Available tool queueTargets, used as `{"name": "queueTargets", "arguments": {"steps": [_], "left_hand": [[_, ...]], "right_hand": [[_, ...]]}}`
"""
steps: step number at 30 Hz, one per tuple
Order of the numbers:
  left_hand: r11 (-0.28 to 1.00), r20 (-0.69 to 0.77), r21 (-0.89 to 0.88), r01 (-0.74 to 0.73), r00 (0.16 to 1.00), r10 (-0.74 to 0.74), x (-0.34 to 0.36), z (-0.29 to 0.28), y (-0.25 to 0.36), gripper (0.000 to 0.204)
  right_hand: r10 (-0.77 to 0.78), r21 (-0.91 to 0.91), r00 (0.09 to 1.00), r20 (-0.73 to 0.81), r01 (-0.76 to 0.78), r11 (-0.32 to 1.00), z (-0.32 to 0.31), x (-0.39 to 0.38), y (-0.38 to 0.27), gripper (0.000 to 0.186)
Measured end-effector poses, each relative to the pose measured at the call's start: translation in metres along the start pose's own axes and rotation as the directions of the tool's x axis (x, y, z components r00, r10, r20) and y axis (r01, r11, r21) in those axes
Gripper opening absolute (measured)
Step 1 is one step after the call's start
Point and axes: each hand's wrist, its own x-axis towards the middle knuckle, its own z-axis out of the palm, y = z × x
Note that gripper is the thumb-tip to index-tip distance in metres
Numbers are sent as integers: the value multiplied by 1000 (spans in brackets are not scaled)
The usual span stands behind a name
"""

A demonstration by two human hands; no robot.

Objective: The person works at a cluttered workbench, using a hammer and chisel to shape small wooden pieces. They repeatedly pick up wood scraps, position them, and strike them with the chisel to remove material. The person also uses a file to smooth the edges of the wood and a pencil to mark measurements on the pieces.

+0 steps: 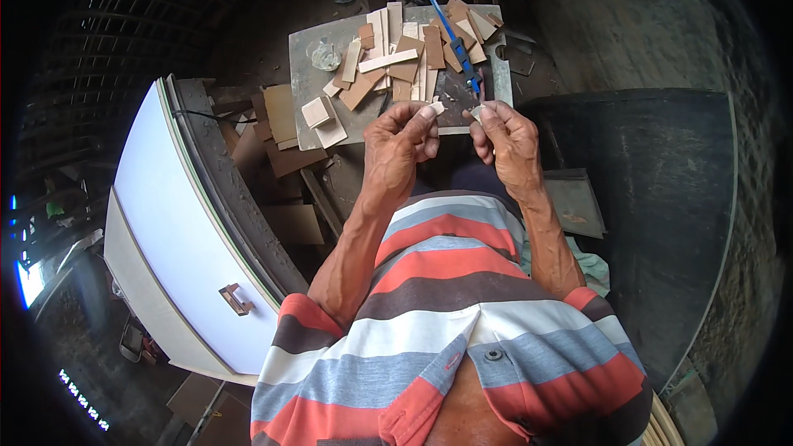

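Both of my hands are raised over the near edge of a small worn worktable [310,120]. My left hand [396,136] pinches a small pale wood piece [438,106] between thumb and fingers. Facing it a short gap away, my right hand [510,139] pinches a small pale scrap [476,113]; its kind is too small to tell. Beyond my hands lies a heap of brown and pale wood strips [388,59]. A long, slim blue-and-black tool [456,45] rests on the right part of the heap, its near end close to my right hand.
Small square wood blocks [319,112] sit at the table's left corner, with a clear crumpled-looking item [325,55] behind them. To my left leans a large white panel [194,231] with a small wooden handle [237,299]. A dark board [652,206] stands on my right.
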Motion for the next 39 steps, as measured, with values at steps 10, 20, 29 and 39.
{"name": "queueTargets", "arguments": {"steps": [10,20,29,39], "left_hand": [[996,-4,92,-2,1000,3,5,-10,-15,14],[956,-103,223,188,980,-169,26,-59,-75,15],[929,-285,164,331,918,-276,72,-129,-187,11],[948,-414,124,292,884,-218,102,-153,-234,13]], "right_hand": [[243,629,968,70,-231,742,0,3,13,24],[172,29,984,49,-174,984,-7,8,86,24],[140,-562,987,-73,-157,812,-1,28,202,34],[0,-764,999,33,25,645,39,50,267,22]]}}
